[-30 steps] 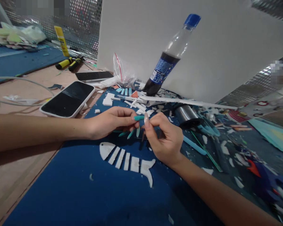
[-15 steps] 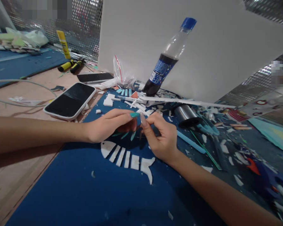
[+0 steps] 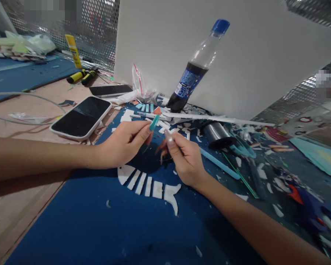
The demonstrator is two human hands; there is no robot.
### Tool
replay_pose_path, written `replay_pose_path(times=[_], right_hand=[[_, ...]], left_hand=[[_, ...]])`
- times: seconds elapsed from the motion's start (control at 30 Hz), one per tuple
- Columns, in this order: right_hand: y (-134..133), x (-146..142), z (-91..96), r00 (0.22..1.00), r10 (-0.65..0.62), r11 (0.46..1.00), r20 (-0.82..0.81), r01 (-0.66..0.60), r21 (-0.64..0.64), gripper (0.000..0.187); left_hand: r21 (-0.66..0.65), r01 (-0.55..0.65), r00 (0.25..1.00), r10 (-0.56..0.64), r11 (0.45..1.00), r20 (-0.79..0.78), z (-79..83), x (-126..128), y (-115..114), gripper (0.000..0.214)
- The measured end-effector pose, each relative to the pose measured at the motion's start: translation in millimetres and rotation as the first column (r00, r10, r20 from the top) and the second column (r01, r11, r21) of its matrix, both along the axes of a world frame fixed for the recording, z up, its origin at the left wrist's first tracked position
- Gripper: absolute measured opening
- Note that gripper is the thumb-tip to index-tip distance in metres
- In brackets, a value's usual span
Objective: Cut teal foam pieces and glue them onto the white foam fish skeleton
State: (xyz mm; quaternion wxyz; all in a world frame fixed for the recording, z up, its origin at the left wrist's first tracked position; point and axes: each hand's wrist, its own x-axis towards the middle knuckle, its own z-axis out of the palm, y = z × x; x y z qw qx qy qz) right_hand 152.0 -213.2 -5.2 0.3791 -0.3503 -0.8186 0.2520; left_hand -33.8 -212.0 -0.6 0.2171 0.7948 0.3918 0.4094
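1. The left hand (image 3: 128, 141) was raised over the blue mat (image 3: 85, 228), thumb close to its bent fingers; whether it pinched anything could not be made out.
2. The right hand (image 3: 186, 158), near it but apart, had thumb and forefinger brought together; anything between them was too small to see.
3. The white fish pieces (image 3: 148, 186) lay in a spaced row on the mat, nearer the camera than the hands.

A white fish (image 3: 148, 186) in six separated pieces lies flat on the blue mat (image 3: 79, 221), head leftward.
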Motion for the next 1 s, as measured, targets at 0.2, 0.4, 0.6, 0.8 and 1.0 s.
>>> replay_pose_path(times=[0.2, 0.4, 0.6, 0.8, 1.0], right_hand=[[2, 3, -1.4, 0.978, 0.178, 0.952, -0.110, -0.200, -0.232, 0.034], [2, 0, -2.5, 0.987, 0.046, 0.997, -0.152, -0.054, -0.048, 0.023], [8, -2, -4.2, 0.926, -0.187, 0.978, -0.329, 0.208, 0.030, 0.023], [14, -3, -8.4, 0.860, -0.246, 0.969, -0.448, 0.235, -0.081, 0.026], [11, -1, -5.2, 0.895, -0.266, 0.963, -0.358, 0.267, -0.047, 0.028]], left_hand=[[-0.117, 0.036, 0.992, -0.050, 0.992, -0.112, -1.3, 2, 2, 0.034], [-0.074, 0.034, 0.982, -0.047, 0.997, -0.183, 1.7, 0, 3, 0.036], [0.237, 0.109, 0.813, 0.051, 0.965, -0.580, -5.6, -2, 14, 0.028], [0.197, 0.251, 0.663, -0.020, 0.948, -0.749, -7.7, 6, 20, 0.024], [0.204, 0.328, 0.610, -0.042, 0.922, -0.792, -3.3, 8, 16, 0.013]])
